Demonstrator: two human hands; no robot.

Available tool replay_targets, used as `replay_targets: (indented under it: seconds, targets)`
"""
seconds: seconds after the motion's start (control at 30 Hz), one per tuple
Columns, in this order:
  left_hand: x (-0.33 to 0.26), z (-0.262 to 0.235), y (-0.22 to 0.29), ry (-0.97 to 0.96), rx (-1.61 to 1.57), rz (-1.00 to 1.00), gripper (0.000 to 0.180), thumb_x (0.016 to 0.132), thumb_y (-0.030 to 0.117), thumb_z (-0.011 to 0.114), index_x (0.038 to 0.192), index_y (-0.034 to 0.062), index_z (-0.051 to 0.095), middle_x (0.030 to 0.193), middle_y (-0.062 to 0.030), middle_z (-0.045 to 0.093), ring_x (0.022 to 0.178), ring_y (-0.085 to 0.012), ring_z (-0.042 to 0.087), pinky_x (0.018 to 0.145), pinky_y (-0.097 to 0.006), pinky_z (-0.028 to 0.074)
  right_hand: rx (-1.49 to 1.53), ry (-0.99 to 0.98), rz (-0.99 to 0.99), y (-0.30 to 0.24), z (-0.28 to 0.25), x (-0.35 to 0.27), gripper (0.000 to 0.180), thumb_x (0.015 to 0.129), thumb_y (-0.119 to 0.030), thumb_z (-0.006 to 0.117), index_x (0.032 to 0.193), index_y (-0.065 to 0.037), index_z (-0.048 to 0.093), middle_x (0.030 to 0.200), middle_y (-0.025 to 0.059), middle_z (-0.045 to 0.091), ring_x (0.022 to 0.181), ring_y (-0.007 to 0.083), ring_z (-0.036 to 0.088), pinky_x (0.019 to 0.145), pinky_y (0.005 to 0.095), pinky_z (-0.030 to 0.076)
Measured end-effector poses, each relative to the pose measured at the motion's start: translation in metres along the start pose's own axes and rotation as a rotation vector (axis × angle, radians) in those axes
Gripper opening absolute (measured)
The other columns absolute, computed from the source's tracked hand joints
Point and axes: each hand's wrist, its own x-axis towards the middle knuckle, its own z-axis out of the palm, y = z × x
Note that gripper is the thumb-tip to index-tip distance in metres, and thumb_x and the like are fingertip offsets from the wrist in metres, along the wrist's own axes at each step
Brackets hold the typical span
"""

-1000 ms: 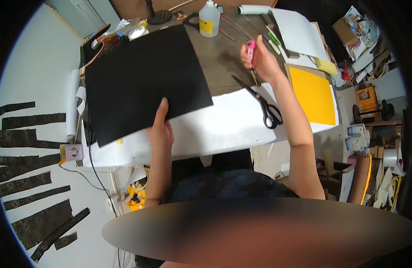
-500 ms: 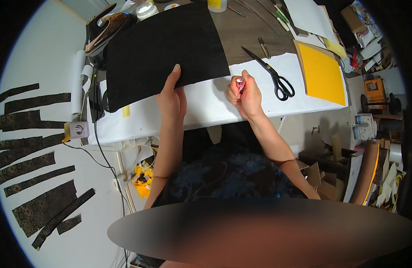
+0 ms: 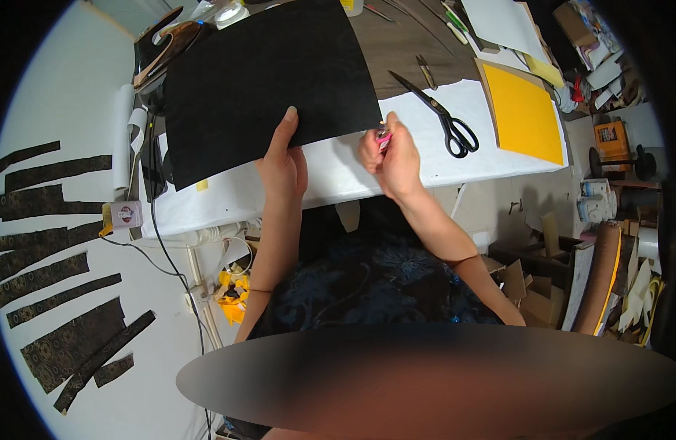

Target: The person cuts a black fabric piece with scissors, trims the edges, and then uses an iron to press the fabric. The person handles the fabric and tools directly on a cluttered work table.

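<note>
My left hand (image 3: pixel 281 150) grips the lower edge of a large, stiff black fabric sheet (image 3: pixel 272 73), thumb on top and fingers underneath. The sheet is held up over the table and hides part of it. In my closed right hand (image 3: pixel 394 158) is a small pink lighter (image 3: pixel 383 138) with a metal top, held close to the sheet's lower right corner. A faint yellowish spot shows at the lighter's top; whether it is a flame I cannot make out. Black-handled scissors (image 3: pixel 448 121) lie to the right of that hand, with small thread snips (image 3: pixel 426 72) beyond them.
White paper (image 3: pixel 338 165) covers the table's near part. A yellow panel (image 3: pixel 527 114) lies at the right. An iron (image 3: pixel 169 51) stands far left, its cord hanging down. Dark patterned strips (image 3: pixel 59 172) lie on the pale surface at left. Boxes (image 3: pixel 528 290) crowd the lower right.
My right hand has moved left with the lighter, up to the black sheet's corner. The whole scene has shifted slightly up and left; my left hand keeps its hold.
</note>
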Motion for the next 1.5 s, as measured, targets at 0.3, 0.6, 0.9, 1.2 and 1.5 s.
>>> replay_targets:
  seconds: [0.3, 0.6, 0.9, 1.2, 1.5]
  targets:
    - [-0.016, 0.01, 0.0, -0.044, -0.003, 0.08, 0.033, 0.087, -0.001, 0.056, 0.12, -0.0013, 0.054, 0.115, -0.0103, 0.06, 0.107, -0.0189, 0.058, 0.098, -0.033, 0.044, 0.014, -0.065, 0.006, -0.004, 0.004, -0.006, 0.055, 0.1, -0.039, 0.019, 0.057, -0.01, 0.035, 0.047, -0.001, 0.03, 0.042, 0.0094, 0.024, 0.041, 0.0252, 0.021]
    - [-0.02, 0.001, -0.008, -0.061, -0.091, 0.093, 0.03, 0.092, 0.007, 0.051, 0.12, -0.0031, 0.054, 0.122, -0.0108, 0.058, 0.112, -0.0176, 0.055, 0.102, -0.032, 0.039, 0.02, 0.045, -0.042, -0.008, 0.004, -0.005, 0.062, 0.099, -0.049, 0.019, 0.058, -0.008, 0.041, 0.047, -0.0019, 0.032, 0.042, 0.0098, 0.026, 0.041, 0.0247, 0.022]
    - [-0.024, -0.006, -0.006, -0.091, -0.07, 0.107, 0.033, 0.092, 0.007, 0.051, 0.124, -0.0042, 0.051, 0.124, -0.012, 0.057, 0.116, -0.0188, 0.053, 0.104, -0.033, 0.037, -0.02, -0.07, -0.21, -0.046, -0.035, 0.009, 0.067, 0.098, -0.054, 0.016, 0.087, -0.001, 0.055, 0.058, -0.0002, 0.042, 0.053, 0.0096, 0.034, 0.051, 0.0254, 0.029]
    - [-0.022, -0.066, 0.034, 0.105, 0.084, 0.223, 0.036, 0.088, 0.003, 0.056, 0.123, -0.0058, 0.052, 0.125, -0.0133, 0.056, 0.112, -0.0202, 0.056, 0.102, -0.033, 0.041, -1.846, 0.559, -0.422, -0.063, -0.183, 0.059, 0.021, 0.088, -0.022, 0.059, 0.095, -0.002, 0.064, 0.089, 0.0184, 0.063, 0.087, 0.0366, 0.058, 0.077, 0.0428, 0.046]
    - [-0.028, -0.083, 0.048, 0.324, 0.194, 0.348, 0.045, 0.084, -0.006, 0.06, 0.127, -0.0018, 0.049, 0.127, -0.0107, 0.052, 0.114, -0.018, 0.052, 0.103, -0.03, 0.038, -1.504, 0.08, -0.664, -0.035, -0.117, 0.208, 0.014, 0.081, -0.015, 0.061, 0.087, -0.007, 0.07, 0.088, 0.0155, 0.066, 0.083, 0.0353, 0.063, 0.075, 0.0429, 0.05]
